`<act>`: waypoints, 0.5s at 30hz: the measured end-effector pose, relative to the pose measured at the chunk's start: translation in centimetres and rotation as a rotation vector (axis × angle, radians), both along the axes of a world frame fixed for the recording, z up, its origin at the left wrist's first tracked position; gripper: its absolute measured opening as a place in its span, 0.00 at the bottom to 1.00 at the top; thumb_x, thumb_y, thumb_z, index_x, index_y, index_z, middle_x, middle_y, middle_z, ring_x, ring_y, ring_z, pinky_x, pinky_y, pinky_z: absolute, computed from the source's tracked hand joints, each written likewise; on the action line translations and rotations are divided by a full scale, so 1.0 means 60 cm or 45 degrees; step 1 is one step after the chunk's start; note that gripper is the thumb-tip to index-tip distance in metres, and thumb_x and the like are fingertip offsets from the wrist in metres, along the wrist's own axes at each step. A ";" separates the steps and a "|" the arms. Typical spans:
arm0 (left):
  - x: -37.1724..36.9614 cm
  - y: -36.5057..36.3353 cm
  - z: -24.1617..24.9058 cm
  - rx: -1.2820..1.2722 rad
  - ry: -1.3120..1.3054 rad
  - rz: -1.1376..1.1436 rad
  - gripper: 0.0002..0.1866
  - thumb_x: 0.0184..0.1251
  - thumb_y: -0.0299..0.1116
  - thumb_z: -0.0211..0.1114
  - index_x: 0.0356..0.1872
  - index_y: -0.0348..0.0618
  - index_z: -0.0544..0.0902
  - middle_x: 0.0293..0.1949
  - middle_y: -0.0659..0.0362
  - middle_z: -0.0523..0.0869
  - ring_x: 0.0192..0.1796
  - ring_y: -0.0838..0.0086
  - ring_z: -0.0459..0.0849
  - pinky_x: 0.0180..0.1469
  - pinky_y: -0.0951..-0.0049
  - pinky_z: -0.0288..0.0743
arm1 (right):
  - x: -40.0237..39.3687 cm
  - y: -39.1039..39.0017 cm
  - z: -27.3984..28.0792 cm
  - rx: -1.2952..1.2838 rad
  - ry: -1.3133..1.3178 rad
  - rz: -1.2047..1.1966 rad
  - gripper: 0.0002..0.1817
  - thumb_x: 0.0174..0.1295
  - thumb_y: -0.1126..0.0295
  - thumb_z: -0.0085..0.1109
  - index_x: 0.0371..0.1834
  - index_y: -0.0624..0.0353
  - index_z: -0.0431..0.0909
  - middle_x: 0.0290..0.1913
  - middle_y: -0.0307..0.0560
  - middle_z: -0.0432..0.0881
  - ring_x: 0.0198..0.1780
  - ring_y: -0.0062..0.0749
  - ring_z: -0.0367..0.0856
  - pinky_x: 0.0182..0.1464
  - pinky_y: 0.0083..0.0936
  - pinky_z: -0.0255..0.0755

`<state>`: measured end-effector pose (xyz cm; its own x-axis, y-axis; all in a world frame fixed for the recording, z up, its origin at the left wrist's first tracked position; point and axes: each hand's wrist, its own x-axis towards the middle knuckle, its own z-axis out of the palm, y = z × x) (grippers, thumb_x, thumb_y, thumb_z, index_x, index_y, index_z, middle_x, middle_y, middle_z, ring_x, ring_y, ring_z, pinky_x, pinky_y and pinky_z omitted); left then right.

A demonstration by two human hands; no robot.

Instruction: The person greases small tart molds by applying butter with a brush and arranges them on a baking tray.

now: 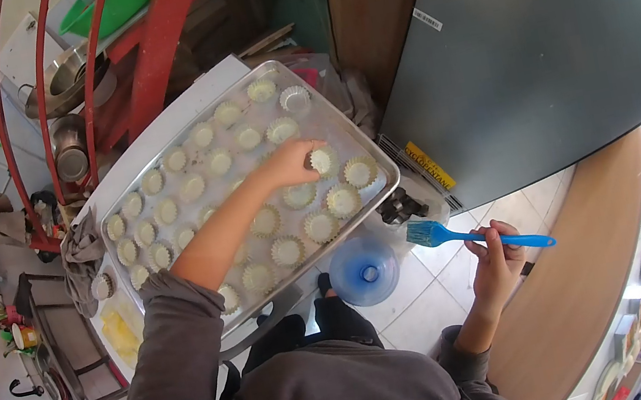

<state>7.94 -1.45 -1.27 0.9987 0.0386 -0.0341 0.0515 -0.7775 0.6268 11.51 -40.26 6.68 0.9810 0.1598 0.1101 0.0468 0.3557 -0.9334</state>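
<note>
A large metal tray (pixel 383 163) holds rows of small fluted tins, pale inside. Over its right part, my left hand (pixel 295 163) grips one fluted tin (pixel 323 162) by its edge, fingers closed on it. My right hand (pixel 496 259) is to the right of the tray, closed around the handle of a blue brush (pixel 464 235). The brush's bristles point left, in the air beyond the tray's lower right corner. Part of the tray's lower left is hidden under my left forearm.
Beside the tray's left end lie a single tin (pixel 102 286) and something yellow (pixel 119 334). Below the tray stands a blue water bottle (pixel 364 270) on the tiled floor. A large grey panel (pixel 526 52) is at the right, red bars (pixel 3 110) at the left.
</note>
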 end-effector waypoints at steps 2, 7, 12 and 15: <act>-0.003 0.005 -0.012 0.320 -0.219 -0.065 0.31 0.40 0.34 0.69 0.53 0.40 0.78 0.52 0.48 0.79 0.53 0.56 0.77 0.55 0.63 0.71 | 0.002 -0.001 -0.002 -0.010 0.013 0.006 0.09 0.62 0.77 0.58 0.42 0.71 0.75 0.36 0.53 0.79 0.36 0.36 0.84 0.35 0.29 0.86; 0.021 0.028 0.041 0.410 -0.322 0.304 0.31 0.42 0.39 0.70 0.52 0.41 0.78 0.50 0.50 0.79 0.54 0.55 0.75 0.54 0.58 0.70 | 0.004 -0.005 -0.005 -0.046 0.025 0.001 0.09 0.62 0.76 0.58 0.42 0.71 0.75 0.36 0.52 0.79 0.36 0.36 0.84 0.35 0.28 0.85; 0.103 0.060 0.029 0.661 -0.131 0.635 0.32 0.40 0.45 0.74 0.49 0.38 0.78 0.48 0.48 0.79 0.54 0.55 0.75 0.52 0.57 0.69 | 0.004 -0.014 -0.003 -0.068 0.040 -0.053 0.08 0.61 0.76 0.59 0.42 0.69 0.75 0.35 0.50 0.79 0.35 0.34 0.84 0.33 0.28 0.85; 0.139 0.085 0.004 0.753 -0.040 0.578 0.34 0.38 0.46 0.76 0.48 0.38 0.78 0.47 0.48 0.79 0.53 0.56 0.75 0.52 0.58 0.69 | 0.004 -0.025 -0.002 -0.103 0.016 -0.062 0.08 0.61 0.77 0.58 0.42 0.68 0.75 0.34 0.50 0.79 0.35 0.34 0.84 0.33 0.27 0.85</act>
<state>16.26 3.67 -1.05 0.8805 0.4504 0.1482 0.4366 -0.8920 0.1171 11.76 -41.73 6.58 0.9891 0.1195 0.0862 0.0501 0.2768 -0.9596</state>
